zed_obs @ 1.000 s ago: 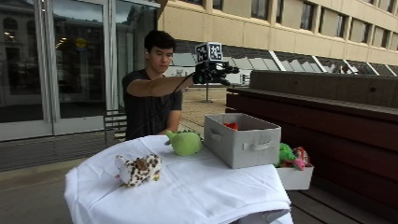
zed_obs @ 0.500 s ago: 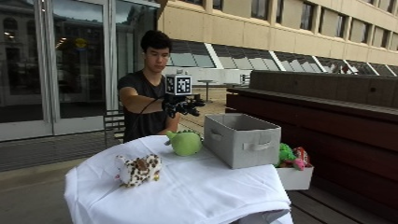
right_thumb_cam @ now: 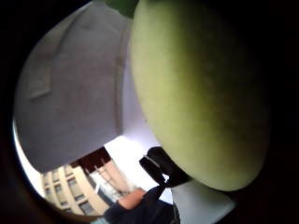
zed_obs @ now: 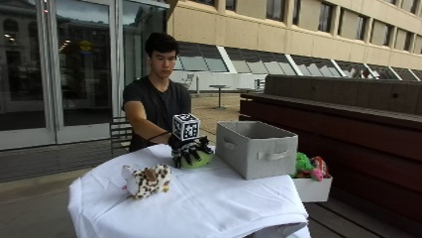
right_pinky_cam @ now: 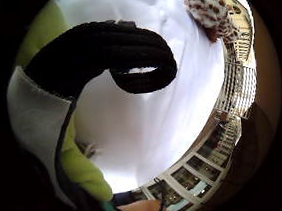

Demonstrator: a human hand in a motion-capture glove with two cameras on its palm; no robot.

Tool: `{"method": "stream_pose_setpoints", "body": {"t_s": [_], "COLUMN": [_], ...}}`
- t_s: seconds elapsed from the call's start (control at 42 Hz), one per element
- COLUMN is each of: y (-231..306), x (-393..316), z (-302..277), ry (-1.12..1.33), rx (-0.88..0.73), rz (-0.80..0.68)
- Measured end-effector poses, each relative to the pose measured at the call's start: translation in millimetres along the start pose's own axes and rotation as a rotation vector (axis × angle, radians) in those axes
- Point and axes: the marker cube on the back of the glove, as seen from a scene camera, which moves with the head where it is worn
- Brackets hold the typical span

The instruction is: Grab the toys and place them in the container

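1. The gloved right hand (zed_obs: 188, 151) rested on top of a round green toy (zed_obs: 198, 160), fingers (zed_obs: 185, 157) spread and draped down over its front. Whether they had closed round the toy or only lay on it could not be told.
2. The green toy sat on the white tablecloth (zed_obs: 217, 208), just beside the grey container (zed_obs: 256, 148). In the thumb side palm view its smooth, pale green, rounded surface (right_thumb_cam: 196, 93) lay close to the palm, with the container's flat fabric wall (right_thumb_cam: 70, 93) next to it.
3. The container was a boxy fabric bin with a loop handle on its end.
4. A fuzzy spotted plush toy (zed_obs: 146, 180), white with brown patches, lay on the cloth, apart from the hand.
5. More bright toys (zed_obs: 306, 166) sat in a small white box (zed_obs: 311, 189) behind the container at the table's edge.
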Motion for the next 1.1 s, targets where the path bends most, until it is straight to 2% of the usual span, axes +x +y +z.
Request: {"method": "stream_pose_setpoints", "body": {"t_s": [0.262,0.476,0.548,0.714,0.881,0.976,1.095], "y": [5,-2,-1,4,8,5,-15], "x": [-1,10,17,13,-13,-48,-106], "z": [-13,-43,-83,-211,-340,-376,-378], "ry": [0.081,0.051,0.055,0.076,-0.003,-0.039,-0.027], "rx": [0.198,0.177,0.200,0.398,0.506,0.553,0.563], "rz": [0.045,0.080,0.081,0.153,0.122,0.075,0.002]}}
